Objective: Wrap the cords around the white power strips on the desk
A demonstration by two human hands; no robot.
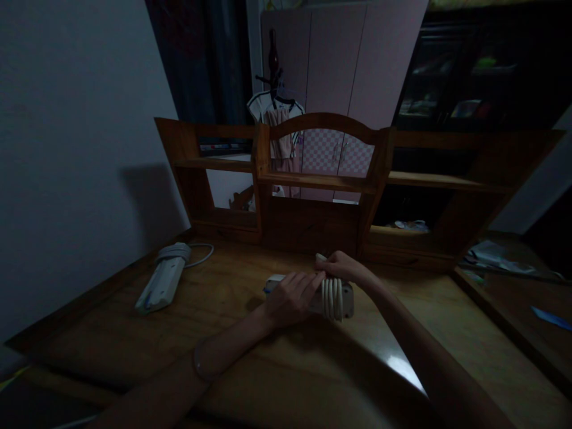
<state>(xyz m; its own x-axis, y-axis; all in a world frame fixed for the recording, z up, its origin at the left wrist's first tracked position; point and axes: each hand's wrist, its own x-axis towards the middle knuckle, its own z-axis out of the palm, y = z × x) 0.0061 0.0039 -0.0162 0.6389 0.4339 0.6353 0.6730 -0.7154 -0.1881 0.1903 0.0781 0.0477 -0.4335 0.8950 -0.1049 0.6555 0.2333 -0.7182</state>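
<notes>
Near the middle of the wooden desk (232, 333) lies a pale power strip (347, 301). Its white cord (332, 300) is wound in several turns around the right end. My left hand (292, 297) is closed over the middle of the strip, hiding much of its face. At the far side of the coils my right hand (342, 265) pinches the cord close to its plug (320, 258), which pokes out beyond the fingers. A second power strip (163, 280) rests at the left of the desk, with its own grey-white cord wrapped around its far end.
A wooden shelf unit (317, 186) stands along the desk's back edge, with a wall (89, 149) to the left. On the lower right shelf sits a plastic bag (409, 226). Farther right, papers or bags (496, 257) and a blue item (552, 317) lie on another surface.
</notes>
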